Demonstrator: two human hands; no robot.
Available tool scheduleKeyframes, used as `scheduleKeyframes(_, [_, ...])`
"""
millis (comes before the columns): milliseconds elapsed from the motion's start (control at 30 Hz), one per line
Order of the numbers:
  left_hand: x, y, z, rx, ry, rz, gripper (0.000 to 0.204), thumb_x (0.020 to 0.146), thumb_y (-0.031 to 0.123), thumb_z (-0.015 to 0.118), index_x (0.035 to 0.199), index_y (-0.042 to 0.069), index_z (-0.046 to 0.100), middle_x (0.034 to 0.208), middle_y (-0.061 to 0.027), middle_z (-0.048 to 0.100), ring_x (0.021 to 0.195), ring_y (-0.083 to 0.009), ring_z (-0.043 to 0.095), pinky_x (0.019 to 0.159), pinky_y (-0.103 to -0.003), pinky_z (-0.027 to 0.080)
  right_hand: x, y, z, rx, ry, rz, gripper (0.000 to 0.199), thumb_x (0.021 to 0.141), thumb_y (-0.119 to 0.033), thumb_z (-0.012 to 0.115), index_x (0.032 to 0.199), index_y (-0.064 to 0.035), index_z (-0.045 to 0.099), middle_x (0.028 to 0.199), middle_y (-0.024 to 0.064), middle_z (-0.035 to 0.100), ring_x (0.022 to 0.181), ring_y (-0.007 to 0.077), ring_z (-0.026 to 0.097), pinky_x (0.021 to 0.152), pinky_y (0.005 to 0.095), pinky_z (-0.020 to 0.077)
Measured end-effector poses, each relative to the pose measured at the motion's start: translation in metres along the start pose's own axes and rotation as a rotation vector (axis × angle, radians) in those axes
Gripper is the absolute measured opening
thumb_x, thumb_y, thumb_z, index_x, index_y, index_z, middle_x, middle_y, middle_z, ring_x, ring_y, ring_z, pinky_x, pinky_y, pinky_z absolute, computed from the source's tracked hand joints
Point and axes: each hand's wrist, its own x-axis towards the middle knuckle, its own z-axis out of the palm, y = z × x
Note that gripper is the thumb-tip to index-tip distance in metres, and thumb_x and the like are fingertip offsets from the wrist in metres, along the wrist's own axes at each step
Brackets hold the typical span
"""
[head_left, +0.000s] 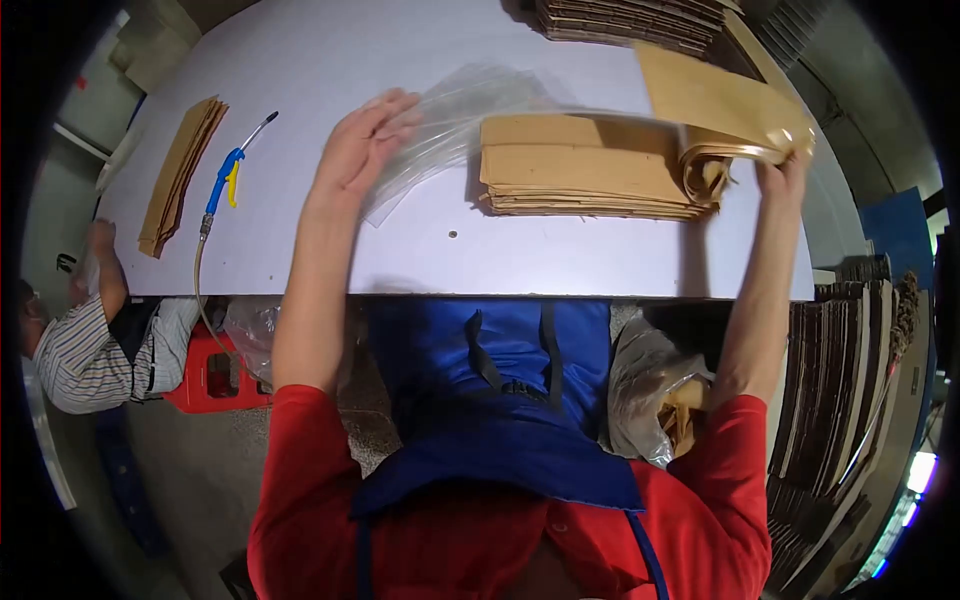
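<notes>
While the left hand (pixel 362 145) lies flat with fingers spread on a clear plastic bag (pixel 450 125), pinning it to the white table (pixel 300 230), the right hand (pixel 782 175) has its grip closed on the curled-up end of the top sheets of a stack of flat brown paper bags (pixel 580 165). Looks to me like the step is peeling a batch off the stack to go with that plastic bag. I'd say the next move needs the sheets lifted clean without dragging the ones below. The stack sits mid-table, just right of the plastic, edges fairly squared, tan and thin. A blue air gun (pixel 225 180) and another small brown pile (pixel 180 175) lie off to the left, well apart.
</notes>
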Motion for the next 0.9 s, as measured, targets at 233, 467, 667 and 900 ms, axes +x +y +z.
scheduleKeyframes(233, [-0.013, 0.005, -0.073, 0.269, 0.301, 0.028, 0.056, 0.097, 0.013, 0.062, 0.144, -0.008, 0.042, 0.132, -0.0208, 0.063, 0.108, -0.0265, 0.067, 0.089, -0.030, 0.058, -0.016, -0.068, 0.049, -0.323, 0.136, -0.501, 0.040, 0.103, -0.029, 0.053, 0.129, 0.0002, 0.058, 0.122, 0.0127, 0.066, 0.102, 0.0256, 0.065, 0.088, 0.0392, 0.0553])
scheduleKeyframes(467, [-0.049, -0.039, 0.007, 1.218, 0.022, 0.612, 0.051, 0.091, 0.020, 0.069, 0.139, 0.008, 0.057, 0.144, -0.0134, 0.055, 0.130, -0.0296, 0.052, 0.108, -0.039, 0.045, -0.122, 0.065, 0.132, -1.460, -0.142, -1.107, 0.029, 0.094, -0.015, 0.060, 0.117, -0.0031, 0.072, 0.092, 0.0106, 0.075, 0.073, 0.0206, 0.063, 0.070, 0.0319, 0.0503])
scheduleKeyframes(667, [-0.040, -0.058, 0.047, 1.291, -0.295, 0.604, 0.043, 0.089, 0.024, 0.071, 0.129, 0.010, 0.064, 0.135, -0.0064, 0.061, 0.125, -0.0265, 0.057, 0.103, -0.036, 0.048, -0.228, 0.217, 0.137, -1.658, -0.850, -0.389, 0.030, 0.094, -0.021, 0.063, 0.120, -0.0065, 0.071, 0.130, 0.0103, 0.067, 0.120, 0.0364, 0.062, 0.100, 0.0422, 0.0489])
scheduleKeyframes(900, [-0.024, -0.062, 0.056, 1.264, -0.187, 0.654, 0.036, 0.090, 0.024, 0.070, 0.120, 0.004, 0.066, 0.119, -0.0066, 0.068, 0.123, -0.0243, 0.058, 0.099, -0.033, 0.049, -0.232, 0.241, 0.116, -1.620, -0.874, -0.628, 0.033, 0.097, -0.027, 0.061, 0.118, -0.0036, 0.070, 0.122, 0.0130, 0.069, 0.117, 0.0346, 0.063, 0.094, 0.0436, 0.0506])
